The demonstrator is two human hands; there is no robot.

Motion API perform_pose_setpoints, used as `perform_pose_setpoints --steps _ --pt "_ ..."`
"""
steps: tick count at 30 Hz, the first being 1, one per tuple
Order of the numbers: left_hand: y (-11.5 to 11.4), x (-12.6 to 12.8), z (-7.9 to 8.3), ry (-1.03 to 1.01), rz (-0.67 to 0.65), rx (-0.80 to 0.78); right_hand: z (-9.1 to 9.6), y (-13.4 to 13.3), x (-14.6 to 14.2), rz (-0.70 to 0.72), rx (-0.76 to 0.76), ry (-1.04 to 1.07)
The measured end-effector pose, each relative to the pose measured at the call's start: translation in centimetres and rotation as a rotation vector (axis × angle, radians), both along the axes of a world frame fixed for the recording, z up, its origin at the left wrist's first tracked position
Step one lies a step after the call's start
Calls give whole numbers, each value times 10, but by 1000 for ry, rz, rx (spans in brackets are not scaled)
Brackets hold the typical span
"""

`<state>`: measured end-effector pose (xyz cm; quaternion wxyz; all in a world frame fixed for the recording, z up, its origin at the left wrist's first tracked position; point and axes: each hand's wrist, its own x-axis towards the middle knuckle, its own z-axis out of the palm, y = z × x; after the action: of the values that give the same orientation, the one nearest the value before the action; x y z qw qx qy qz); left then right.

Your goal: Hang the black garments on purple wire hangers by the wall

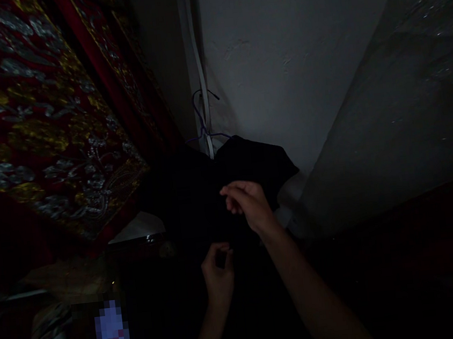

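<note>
A black garment point(250, 161) hangs on a thin wire hanger point(202, 123) against the white wall, in very dim light. My right hand point(248, 202) is raised in front of the garment's chest, fingers curled together in a pinch on the dark cloth. My left hand point(218, 275) is lower, thumb and fingers also pinched at the garment's front. What exactly each pinch holds is lost in the dark fabric.
A red cloth with gold and silver embroidery point(42, 113) hangs at the left. A white cable or pipe point(198, 59) runs down the wall corner. A large grey plastic-wrapped slab point(398, 108) leans at the right. Dim clutter lies at the lower left point(53, 295).
</note>
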<state>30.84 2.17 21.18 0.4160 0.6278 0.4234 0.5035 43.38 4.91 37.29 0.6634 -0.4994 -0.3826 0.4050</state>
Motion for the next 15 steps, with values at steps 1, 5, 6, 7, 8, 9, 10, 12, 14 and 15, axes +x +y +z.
perform_pose_setpoints --steps 1,5,6,7,8,9,10,12,14,15 --pt "3 1 -3 21 1 15 17 9 1 -17 37 -6" --pt "23 -1 10 106 -65 70 52 24 -5 2 180 -42" --pt "30 -3 22 116 -95 92 53 23 -7 7 210 -57" --pt "37 -5 37 117 -124 126 52 21 -9 9 233 -76" --pt "44 -8 56 98 -131 178 49 18 -10 9 248 -97" --pt "51 -10 77 60 -118 250 46 15 -10 10 255 -120" --pt "58 -12 100 18 -85 339 43 12 -10 8 256 -146" --pt "71 -15 144 -32 -4 527 41 7 -8 3 266 -200" --pt "82 -15 180 45 -13 693 44 4 -6 -5 294 -254" --pt "86 -14 193 106 -46 745 45 4 -5 -14 312 -280"
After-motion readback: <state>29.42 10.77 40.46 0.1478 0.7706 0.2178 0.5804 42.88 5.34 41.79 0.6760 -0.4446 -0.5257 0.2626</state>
